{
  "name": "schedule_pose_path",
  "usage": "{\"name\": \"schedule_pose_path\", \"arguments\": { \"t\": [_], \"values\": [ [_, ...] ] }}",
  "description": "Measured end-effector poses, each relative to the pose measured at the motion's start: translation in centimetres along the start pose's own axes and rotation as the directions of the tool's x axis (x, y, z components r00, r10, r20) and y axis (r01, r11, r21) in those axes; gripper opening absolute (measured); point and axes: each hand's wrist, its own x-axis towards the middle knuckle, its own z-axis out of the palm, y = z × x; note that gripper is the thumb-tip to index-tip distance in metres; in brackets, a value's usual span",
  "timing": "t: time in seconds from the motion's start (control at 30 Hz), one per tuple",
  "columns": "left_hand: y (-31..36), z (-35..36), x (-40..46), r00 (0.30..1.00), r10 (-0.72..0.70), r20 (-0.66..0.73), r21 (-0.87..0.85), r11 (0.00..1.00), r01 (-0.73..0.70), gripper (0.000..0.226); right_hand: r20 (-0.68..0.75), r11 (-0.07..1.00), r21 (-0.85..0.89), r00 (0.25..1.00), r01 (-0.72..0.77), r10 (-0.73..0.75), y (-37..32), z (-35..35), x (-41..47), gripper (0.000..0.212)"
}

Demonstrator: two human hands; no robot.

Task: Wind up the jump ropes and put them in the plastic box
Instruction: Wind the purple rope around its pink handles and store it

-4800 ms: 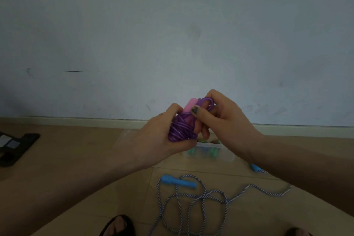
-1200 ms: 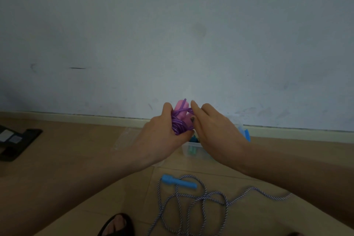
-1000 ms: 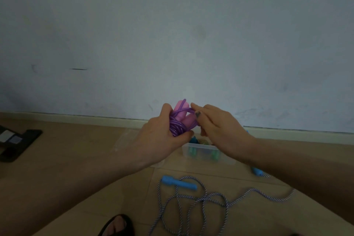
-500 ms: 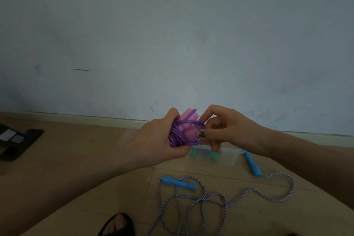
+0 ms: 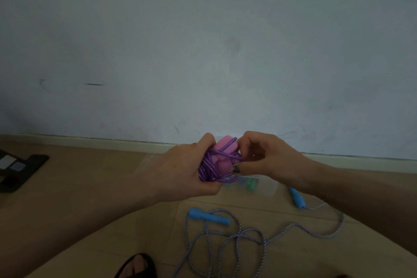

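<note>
A purple jump rope with pink handles is coiled into a bundle, held in the air in front of me. My left hand grips the bundle from the left. My right hand pinches a loop of the purple cord at the bundle's right side. Below my hands the clear plastic box sits on the floor, with something green inside it; most of the box is hidden. A blue-and-white striped rope lies loose on the floor, one blue handle in front of the box, the other to its right.
The floor is pale wood, and a white wall with a skirting board stands close behind the box. A flat black object lies on the floor at far left. A foot in a black sandal shows at the bottom edge.
My right hand has kept working the purple cord round the bundle, shifting from its top to its right side. My left hand stays gripped on it. The striped rope has not moved.
</note>
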Motion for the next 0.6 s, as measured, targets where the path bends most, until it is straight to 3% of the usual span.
{"name": "schedule_pose_path", "arguments": {
  "t": [0.13, 0.27, 0.4, 0.5, 0.6],
  "values": [
    [0.1, 0.3, 0.1, 1.0, -0.007, 0.002, -0.12, 0.993, 0.007, 0.05, -0.096, 0.976, 0.217, 0.995, -0.005, 0.027, -0.2, 0.5, 0.1, 0.026],
    [0.3, 0.6, 0.6, 0.999, -0.037, -0.009, -0.211, 0.977, 0.035, 0.049, -0.193, 0.96, 0.278, 0.978, -0.017, 0.074, -0.5, 0.6, 0.6, 0.029],
    [0.3, 0.9, 0.9, 0.999, -0.043, 0.03, -0.226, 0.973, 0.049, 0.049, -0.167, 0.921, 0.385, 0.976, -0.067, 0.14, -0.4, 0.0, 0.8, 0.03],
    [0.0, 0.8, 0.8, 0.994, -0.061, 0.095, -0.131, 0.989, 0.073, 0.048, -0.094, 0.857, 0.505, 0.981, -0.102, 0.172, -0.8, -0.1, 0.6, 0.021],
    [0.3, 0.8, 1.0, 0.977, -0.05, 0.207, 0.117, 0.993, 0.026, 0.042, -0.052, 0.955, 0.291, 0.996, -0.054, 0.072, -1.7, 1.2, 0.3, 0.017]
  ]
}}
